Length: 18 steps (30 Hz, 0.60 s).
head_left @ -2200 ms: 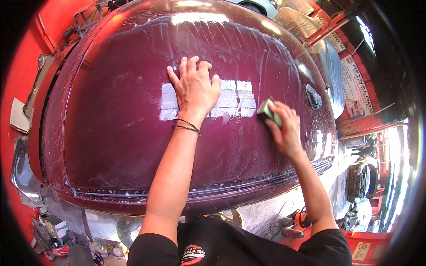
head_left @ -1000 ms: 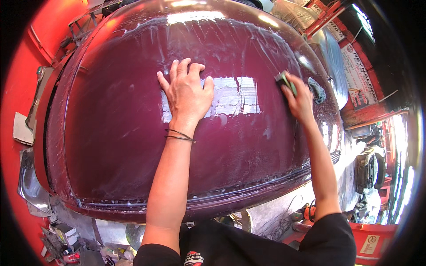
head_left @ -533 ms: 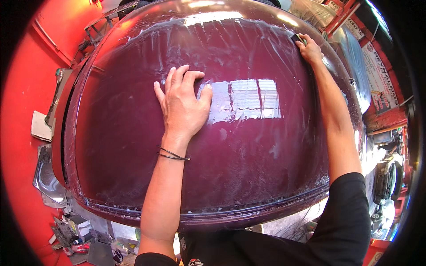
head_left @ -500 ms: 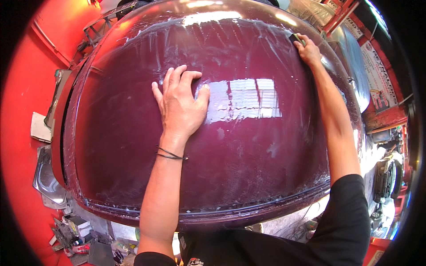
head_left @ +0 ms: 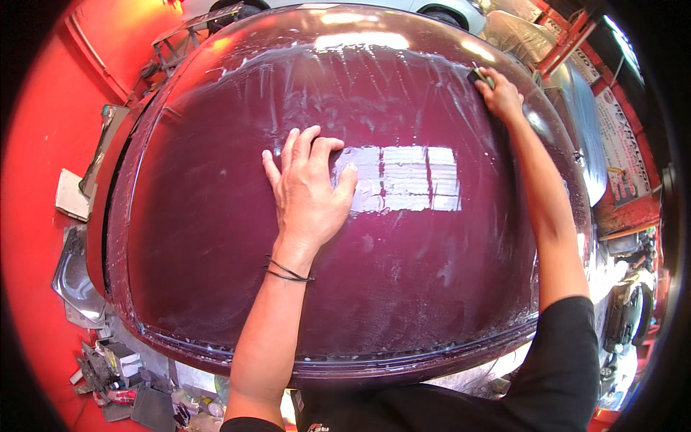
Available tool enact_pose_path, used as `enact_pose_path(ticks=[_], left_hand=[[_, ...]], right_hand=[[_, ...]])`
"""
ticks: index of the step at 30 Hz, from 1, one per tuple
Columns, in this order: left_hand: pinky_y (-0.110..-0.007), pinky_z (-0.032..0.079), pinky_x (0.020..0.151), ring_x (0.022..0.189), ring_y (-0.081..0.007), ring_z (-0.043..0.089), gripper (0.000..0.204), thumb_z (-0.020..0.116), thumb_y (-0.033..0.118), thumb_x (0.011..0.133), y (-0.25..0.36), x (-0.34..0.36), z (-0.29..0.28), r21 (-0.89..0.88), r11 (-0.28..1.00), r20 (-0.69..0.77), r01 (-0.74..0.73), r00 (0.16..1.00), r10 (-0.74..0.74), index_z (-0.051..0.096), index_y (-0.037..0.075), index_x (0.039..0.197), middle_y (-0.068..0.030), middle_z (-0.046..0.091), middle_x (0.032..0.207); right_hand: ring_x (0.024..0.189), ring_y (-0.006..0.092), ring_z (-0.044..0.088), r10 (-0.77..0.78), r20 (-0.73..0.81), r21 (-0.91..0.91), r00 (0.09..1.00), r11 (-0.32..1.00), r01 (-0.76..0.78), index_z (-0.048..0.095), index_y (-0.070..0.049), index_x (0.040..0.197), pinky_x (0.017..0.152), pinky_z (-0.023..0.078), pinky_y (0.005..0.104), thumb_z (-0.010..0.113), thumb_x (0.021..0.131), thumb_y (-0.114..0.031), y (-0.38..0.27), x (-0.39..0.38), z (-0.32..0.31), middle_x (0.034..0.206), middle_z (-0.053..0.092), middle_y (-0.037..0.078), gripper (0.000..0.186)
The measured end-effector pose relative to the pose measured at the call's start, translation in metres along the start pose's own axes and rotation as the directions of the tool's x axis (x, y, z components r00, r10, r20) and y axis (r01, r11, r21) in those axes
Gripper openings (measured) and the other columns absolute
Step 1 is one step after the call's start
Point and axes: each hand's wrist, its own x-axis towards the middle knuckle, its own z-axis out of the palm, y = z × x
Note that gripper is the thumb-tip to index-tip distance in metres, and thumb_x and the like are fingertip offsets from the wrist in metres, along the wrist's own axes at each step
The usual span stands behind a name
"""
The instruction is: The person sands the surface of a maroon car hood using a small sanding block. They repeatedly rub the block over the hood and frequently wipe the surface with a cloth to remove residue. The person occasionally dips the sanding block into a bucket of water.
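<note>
A large, curved maroon car panel [head_left: 216, 237] fills the middle, wet and streaked with whitish film, mostly toward its far edge. My left hand [head_left: 309, 191] lies on it near the middle, fingers spread, holding nothing. At the far right of the panel, my right hand [head_left: 502, 95] is closed on a small black-and-green block [head_left: 475, 75]. The block's black end is against or just over the panel; the fingers hide the rest. A bright window-like reflection [head_left: 410, 178] shows just right of my left hand.
A red wall [head_left: 43, 144] rises on the left. Tools and boxes [head_left: 122, 363] clutter the floor at the lower left. A plastic-covered shape [head_left: 579, 137] stands beyond the panel's right edge. A white car [head_left: 345, 3] is at the far side.
The whole view has shifted, so the panel sits lower and farther right. My right hand has moved slightly left over the panel with the block; my left hand stays in place on it.
</note>
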Motion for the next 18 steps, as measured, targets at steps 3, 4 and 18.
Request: enact_pose_path(ticks=[3, 4, 18], left_hand=[[-0.076, 0.016, 0.143, 0.173, -0.0416, 0.044, 0.044, 0.084, 0.035, 0.104, -0.001, 0.000, 0.000, 0.005, 1.000, 0.010, 0.008, 1.000, -0.008, 0.077, 0.015, 0.142, -0.0157, 0.064, 0.172], [-0.076, 0.015, 0.143, 0.174, -0.0414, 0.043, 0.044, 0.083, 0.035, 0.104, -0.001, 0.000, 0.000, -0.001, 1.000, 0.014, 0.013, 1.000, -0.013, 0.077, 0.015, 0.142, -0.0157, 0.063, 0.172], [-0.078, 0.016, 0.142, 0.172, -0.0433, 0.045, 0.043, 0.083, 0.034, 0.104, -0.002, -0.001, 0.002, 0.008, 1.000, -0.013, -0.002, 1.000, 0.002, 0.076, 0.014, 0.141, -0.0168, 0.063, 0.169]], right_hand=[[0.147, 0.0410, 0.074, 0.059, 0.011, 0.018, 0.998, 0.998, -0.059, 0.073, -0.035, 0.163, 0.120, 0.053, 0.0698, 0.078, 0.111, -0.055, -0.009, 0.022, 0.012, 0.158, 0.079, 0.014, 0.055], [0.146, 0.0414, 0.075, 0.020, -0.011, 0.046, 1.000, 0.999, -0.019, 0.074, -0.034, 0.162, 0.119, 0.054, 0.0686, 0.078, 0.111, -0.055, -0.014, 0.009, 0.010, 0.157, 0.079, 0.014, 0.055], [0.143, 0.0447, 0.075, -0.110, -0.036, 0.030, 0.993, 0.993, 0.111, 0.075, -0.032, 0.158, 0.117, 0.052, 0.0730, 0.080, 0.111, -0.052, -0.081, 0.017, 0.011, 0.150, 0.082, 0.015, 0.051]])
